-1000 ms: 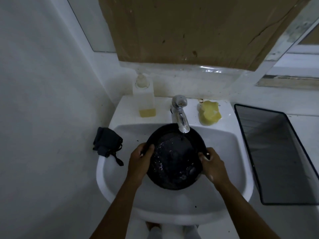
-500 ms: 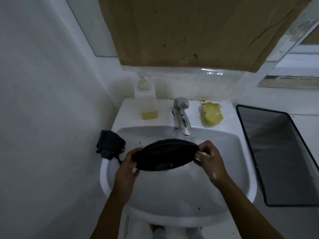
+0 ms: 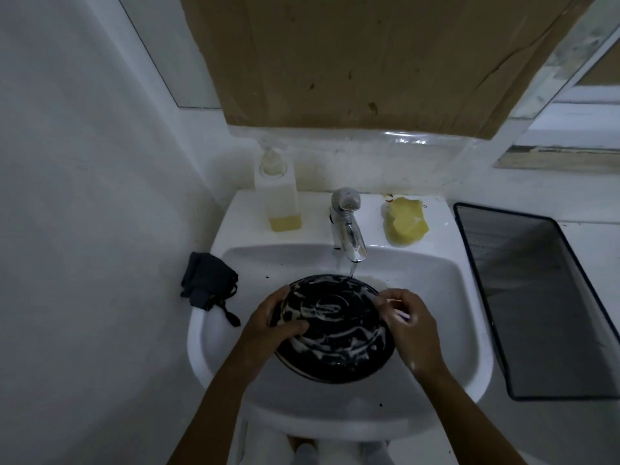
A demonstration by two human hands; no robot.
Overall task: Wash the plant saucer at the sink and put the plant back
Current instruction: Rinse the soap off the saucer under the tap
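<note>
A round black plant saucer (image 3: 339, 337), streaked with white suds, is held bottom side up over the white sink (image 3: 446, 330), just under the chrome tap (image 3: 347, 226). A thin stream of water runs from the tap onto its far rim. My left hand (image 3: 275, 322) grips the saucer's left edge, thumb across the sudsy underside. My right hand (image 3: 407, 320) holds the right rim with curled fingers. No plant is in view.
A soap dispenser (image 3: 280, 196) with yellow liquid stands on the sink's back ledge left of the tap, a yellow sponge (image 3: 406, 221) to its right. A dark cloth (image 3: 208, 285) hangs at the sink's left edge. A black mesh basket (image 3: 543, 297) sits to the right.
The saucer was turned over from its wet inside facing up, through edge-on, to its soapy underside facing up. Both hands kept hold of the rim.
</note>
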